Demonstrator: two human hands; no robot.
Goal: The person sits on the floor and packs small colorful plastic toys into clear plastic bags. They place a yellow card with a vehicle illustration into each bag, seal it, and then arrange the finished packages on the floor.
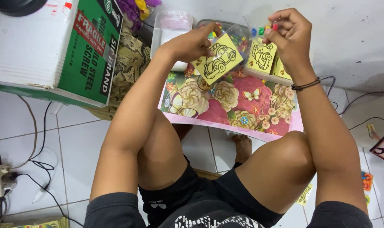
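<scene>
- Here we look down over two bare arms and bent knees, a person seated on a white tiled floor (74,139) before a low table with a floral cloth (234,101).
- Our left hand (192,42) has its fingers pressed together on the upper edge of a clear plastic sleeve, pinching it; inside sits a yellow card with a black car outline (217,59), tilted and held above the far edge of the cloth.
- Our right hand (289,36) is closed, thumb and fingertips pinching several small coloured sachets (263,29), blue, green and red, near the top of the view.
- Just below that hand, more yellow car cards (263,57) stand in a clear plastic tray (259,76) at the back of the table.
- A black band (305,85) circles the right wrist.
- To the left, a green and white cardboard box (74,46) rests beside the table, with black cables (40,139) trailing over the tiles.
</scene>
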